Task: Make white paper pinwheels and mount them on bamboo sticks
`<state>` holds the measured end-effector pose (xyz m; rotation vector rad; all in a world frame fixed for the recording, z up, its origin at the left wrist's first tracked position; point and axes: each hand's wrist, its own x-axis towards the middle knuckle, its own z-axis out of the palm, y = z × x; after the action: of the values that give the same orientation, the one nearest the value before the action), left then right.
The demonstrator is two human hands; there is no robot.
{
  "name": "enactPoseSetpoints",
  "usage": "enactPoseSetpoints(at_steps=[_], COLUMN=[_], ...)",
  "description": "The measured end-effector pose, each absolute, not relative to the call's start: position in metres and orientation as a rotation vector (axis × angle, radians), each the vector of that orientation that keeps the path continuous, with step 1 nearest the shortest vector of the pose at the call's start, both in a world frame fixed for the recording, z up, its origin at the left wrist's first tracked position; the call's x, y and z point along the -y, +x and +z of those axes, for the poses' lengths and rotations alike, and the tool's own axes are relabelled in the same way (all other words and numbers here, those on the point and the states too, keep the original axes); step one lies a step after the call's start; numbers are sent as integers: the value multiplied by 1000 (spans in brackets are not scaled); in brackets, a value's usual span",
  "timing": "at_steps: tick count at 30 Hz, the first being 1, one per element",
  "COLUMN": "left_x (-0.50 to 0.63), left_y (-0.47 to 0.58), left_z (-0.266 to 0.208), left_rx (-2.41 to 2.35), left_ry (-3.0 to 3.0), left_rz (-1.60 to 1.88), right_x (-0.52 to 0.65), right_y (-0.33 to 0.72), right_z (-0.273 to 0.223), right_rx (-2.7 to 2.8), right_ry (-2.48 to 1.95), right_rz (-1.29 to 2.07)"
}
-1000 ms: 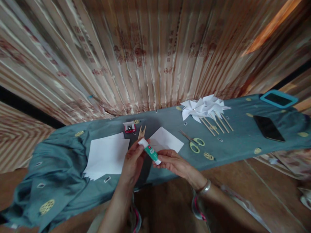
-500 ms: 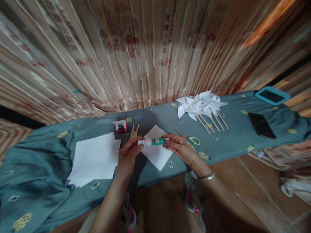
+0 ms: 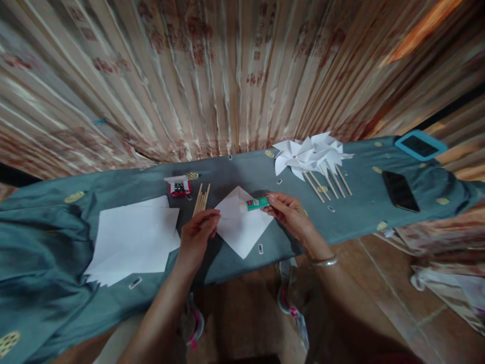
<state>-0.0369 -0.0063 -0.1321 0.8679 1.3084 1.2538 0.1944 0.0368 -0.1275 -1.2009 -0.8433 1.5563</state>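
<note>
My right hand point(image 3: 287, 215) holds a green-and-white glue stick point(image 3: 257, 203) by its right end, just above a square sheet of white paper point(image 3: 242, 237). The white end of the stick points left. My left hand point(image 3: 199, 232) is closed, its thumb and fingers pinched together over the left corner of that sheet. What lies in the pinch, perhaps the stick's cap, is hidden. A short dark line shows on the paper beside the left fingertips; whether it is a slit or a thin object I cannot tell.
A stack of white paper point(image 3: 132, 237) lies left. Behind my left hand are several wooden sticks point(image 3: 202, 198) and an open red box point(image 3: 179, 188) of small metal pieces. Several paper pinwheels point(image 3: 312, 154), a black phone point(image 3: 399, 191) and a blue-framed device point(image 3: 420, 145) lie right.
My hands have moved apart. The glue stick's left end has come out of my left hand, and my right hand alone holds it. The scissors are now mostly hidden behind my right hand.
</note>
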Motion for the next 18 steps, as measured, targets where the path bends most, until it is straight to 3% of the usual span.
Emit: enactPoseSetpoints(at_steps=[7,18], left_x=[3,-8], left_y=[-36,-27], left_z=[-142,-150], left_rx=[-1522,-1446], left_ry=[1592,1837], left_rz=[1125,1087], right_x=[-39,-41], right_y=[196,185], right_z=[-133,-133], right_rx=[996,1155], right_ry=[-1258,-1298], right_rz=[1396,1209])
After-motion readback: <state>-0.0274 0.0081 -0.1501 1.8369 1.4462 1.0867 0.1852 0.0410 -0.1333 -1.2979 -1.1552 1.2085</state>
